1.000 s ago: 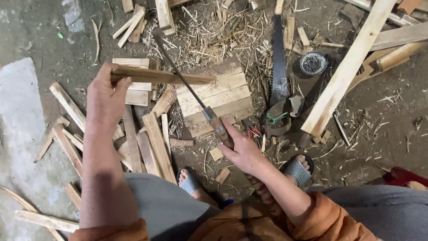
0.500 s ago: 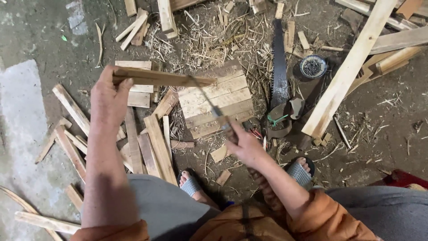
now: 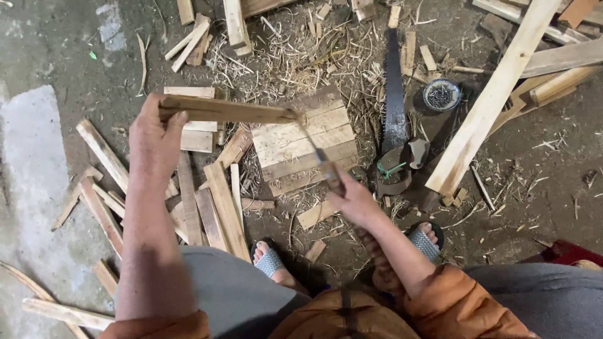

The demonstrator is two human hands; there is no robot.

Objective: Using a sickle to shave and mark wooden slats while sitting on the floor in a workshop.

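While fingers (image 3: 164, 119) pinch the stick (image 3: 226, 110), a blurred knife (image 3: 317, 154) seemingly meets it.

Floor (image 3: 553, 188): bare grey concrete, dusty, a paler patch (image 3: 31, 163) at left.
Litter: wood shavings (image 3: 295, 69) and offcuts (image 3: 100, 150) scattered everywhere.
Light: soft, even.

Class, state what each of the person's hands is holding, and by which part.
Left hand grips the wooden stick by its left end. Right hand grips the blade tool by its handle.
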